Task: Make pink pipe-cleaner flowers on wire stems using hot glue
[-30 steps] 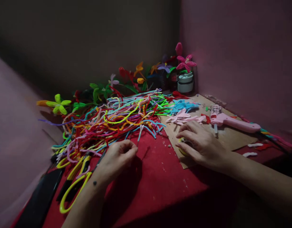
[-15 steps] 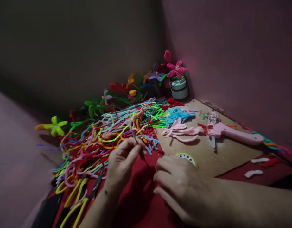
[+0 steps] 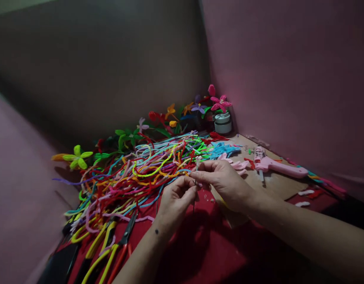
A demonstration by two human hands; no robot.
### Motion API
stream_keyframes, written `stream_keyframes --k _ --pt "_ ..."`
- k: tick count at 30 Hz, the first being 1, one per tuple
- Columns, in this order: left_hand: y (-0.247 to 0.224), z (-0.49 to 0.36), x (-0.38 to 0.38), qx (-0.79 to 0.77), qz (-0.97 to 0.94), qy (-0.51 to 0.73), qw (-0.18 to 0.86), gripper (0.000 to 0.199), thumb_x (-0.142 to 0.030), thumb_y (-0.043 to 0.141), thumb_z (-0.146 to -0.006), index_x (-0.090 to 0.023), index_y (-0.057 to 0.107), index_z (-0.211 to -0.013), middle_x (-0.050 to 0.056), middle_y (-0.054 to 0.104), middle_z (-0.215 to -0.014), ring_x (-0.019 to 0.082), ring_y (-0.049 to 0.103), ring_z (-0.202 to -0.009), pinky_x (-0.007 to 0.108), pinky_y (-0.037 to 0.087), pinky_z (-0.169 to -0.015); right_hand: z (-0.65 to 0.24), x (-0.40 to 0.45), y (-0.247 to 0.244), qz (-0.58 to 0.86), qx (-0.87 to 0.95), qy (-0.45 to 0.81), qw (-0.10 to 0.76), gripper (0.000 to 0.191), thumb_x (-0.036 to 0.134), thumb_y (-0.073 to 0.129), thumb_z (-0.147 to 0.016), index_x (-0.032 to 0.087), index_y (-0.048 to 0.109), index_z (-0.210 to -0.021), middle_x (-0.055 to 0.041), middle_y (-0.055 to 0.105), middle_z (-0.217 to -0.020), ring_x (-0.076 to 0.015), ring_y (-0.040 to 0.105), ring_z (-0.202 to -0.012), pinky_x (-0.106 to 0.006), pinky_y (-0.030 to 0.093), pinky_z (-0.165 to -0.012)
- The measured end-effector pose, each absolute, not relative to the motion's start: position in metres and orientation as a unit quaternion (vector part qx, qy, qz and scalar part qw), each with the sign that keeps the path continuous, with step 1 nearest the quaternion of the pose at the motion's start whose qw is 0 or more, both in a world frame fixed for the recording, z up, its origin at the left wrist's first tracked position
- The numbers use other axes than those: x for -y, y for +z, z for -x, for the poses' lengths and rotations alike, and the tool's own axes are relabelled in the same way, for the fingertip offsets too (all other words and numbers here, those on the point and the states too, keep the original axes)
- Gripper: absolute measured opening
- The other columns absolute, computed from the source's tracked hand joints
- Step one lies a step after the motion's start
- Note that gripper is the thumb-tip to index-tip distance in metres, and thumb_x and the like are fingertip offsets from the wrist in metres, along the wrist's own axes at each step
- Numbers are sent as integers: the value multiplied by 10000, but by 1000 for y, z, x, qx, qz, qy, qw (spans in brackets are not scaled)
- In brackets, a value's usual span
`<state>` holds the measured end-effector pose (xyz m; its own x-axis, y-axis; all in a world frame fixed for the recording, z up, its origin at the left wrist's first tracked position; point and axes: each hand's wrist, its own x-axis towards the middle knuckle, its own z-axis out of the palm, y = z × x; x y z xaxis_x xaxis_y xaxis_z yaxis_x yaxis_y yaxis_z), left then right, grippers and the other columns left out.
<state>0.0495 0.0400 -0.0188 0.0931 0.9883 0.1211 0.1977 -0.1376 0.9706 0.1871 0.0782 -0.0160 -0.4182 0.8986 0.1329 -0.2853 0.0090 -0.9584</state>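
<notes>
Thin stem (image 3: 195,183) mid-frame, left hand (image 3: 176,203) fingers pinching it, right hand (image 3: 226,184) fingers narrow just above, grip unclear; best steadied low, light touch.

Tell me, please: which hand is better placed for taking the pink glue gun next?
Right, most likely: the right hand is nearer the pink glue gun, while the left hand is farther away.
</notes>
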Motion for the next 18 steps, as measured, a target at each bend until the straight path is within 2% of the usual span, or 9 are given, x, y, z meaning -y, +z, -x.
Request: stream_keyframes --k 3,5,9,11,13,14,16,18 --pt "-21 -47 -38 -467 -572 485 469 61 -192 595 -737 -140 569 -756 -1 565 -679 99 516 -570 240 415 -603 -182 -76 -17 281 533 646 468 208 299 672 -657 123 590 -582 26 522 -541 -69 440 -492 -212 336 -475" --pt "-22 -42 -36 -445 -551 496 503 97 -210 588 -754 -139 576 -819 9 575 -733 94 520 -554 245 418 -586 -177 -75 -15 280 540 640 469 224 316 690 -636 118 605 -577 18 533 -539 -75 453 -488 -215 352 -473" --pt "-24 -28 -34 -450 -523 514 510 119 -225 595 -768 -132 577 -838 -11 540 -638 67 474 -538 196 373 -541 -162 -74 -12 280 578 600 477 253 348 682 -648 101 646 -606 16 525 -531 -75 453 -495 -209 368 -479" --pt "-22 -24 -36 -455 -500 536 506 118 -232 599 -767 -135 565 -826 -25 521 -584 56 447 -505 177 348 -504 -155 -75 -14 259 600 579 488 258 330 645 -692 109 683 -820 31 519 -561 -71 447 -513 -203 373 -497" --pt "-20 -22 -38 -454 -472 563 505 139 -242 609 -752 -144 547 -828 -16 557 -616 52 440 -464 173 328 -455 -153 -78 -17 254 621 546 501 365 313 599 -740 131 628 -1056 35 534 -598 -74 458 -535 -206 384 -521" --pt "-19 -22 -39 -454 -459 574 504 156 -247 615 -742 -150 536 -836 -7 581 -648 51 440 -442 174 317 -430 -155 -81 -18 260 629 523 513 390 307 573 -764 139 596 -1115 25 559 -633 -79 476 -559 -212 396 -541" --pt "-19 -24 -40 -460 -435 590 502 185 -254 623 -727 -162 515 -846 4 613 -687 42 422 -393 170 291 -393 -165 -88 -18 275 637 464 551 322 286 524 -800 140 620 -1070 -14 614 -733 -94 519 -638 -226 420 -597" --pt "-22 -28 -41 -468 -415 592 508 201 -262 632 -716 -165 505 -836 -7 606 -648 22 373 -355 153 248 -372 -181 -101 -16 292 632 416 585 226 253 521 -794 146 671 -926 -35 637 -798 -103 538 -690 -231 428 -623"
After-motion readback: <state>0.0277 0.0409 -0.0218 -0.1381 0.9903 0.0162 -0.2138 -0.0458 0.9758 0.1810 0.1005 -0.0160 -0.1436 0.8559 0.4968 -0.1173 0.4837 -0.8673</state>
